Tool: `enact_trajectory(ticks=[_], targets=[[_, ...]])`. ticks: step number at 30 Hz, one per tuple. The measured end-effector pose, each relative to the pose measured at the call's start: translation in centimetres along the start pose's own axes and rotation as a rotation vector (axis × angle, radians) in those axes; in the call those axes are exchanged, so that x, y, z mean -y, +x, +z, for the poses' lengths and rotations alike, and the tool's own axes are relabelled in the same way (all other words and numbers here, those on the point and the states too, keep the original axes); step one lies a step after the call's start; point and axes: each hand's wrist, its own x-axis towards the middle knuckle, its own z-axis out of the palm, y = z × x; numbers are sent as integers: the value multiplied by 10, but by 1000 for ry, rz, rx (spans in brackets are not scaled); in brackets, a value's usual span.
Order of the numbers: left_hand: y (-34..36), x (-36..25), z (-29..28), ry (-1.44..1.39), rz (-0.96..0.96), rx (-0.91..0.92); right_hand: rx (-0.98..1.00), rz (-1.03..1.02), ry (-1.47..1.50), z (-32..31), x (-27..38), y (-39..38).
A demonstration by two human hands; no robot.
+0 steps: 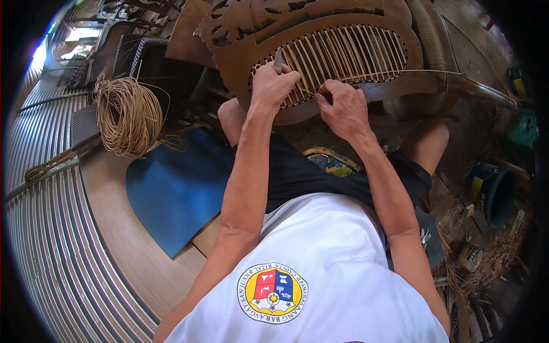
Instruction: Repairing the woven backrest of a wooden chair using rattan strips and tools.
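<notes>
1. The left hand (pixel 273 86), at upper centre of the frame, is hiding its own fingertips and part of the frame's left end; a grey, pointed tool (pixel 278 59) is poking up from it, its lower part being covered.
2. The right hand (pixel 345 108) is hiding its lower fingers beneath its knuckles, so what lies under them is escaping view.
3. The wooden frame (pixel 237 63) is running out of the picture at the top, and the dark rim is swallowing the clutter at far left and far right.
4. The left hand is gripping the tool with bent fingers, resting over the lower left part of the strips (pixel 349 54).
5. The right hand is holding its thumb and forefinger close together at the strips' lower edge; whether they are pinching a strand is not showing clearly.
6. The frame is lying above the lap, at upper centre, just beyond both wrists.
7. It is showing brown wood with cut-out carving along its top and an oval opening; pale, thin strips are crossing this side by side, ending at small holes around the edge.
8. A coil (pixel 130 117) of tan strands is hanging at upper left, well apart from the hands.
</notes>
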Motion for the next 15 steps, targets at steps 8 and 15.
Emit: enact_trajectory(ticks=[8,15], targets=[[-24,-4,-12,-3,-39,93,-44,-68,-113,5,2,7],[-50,3,-1,354,138,49,-83,-197,-141,3,3,3]])
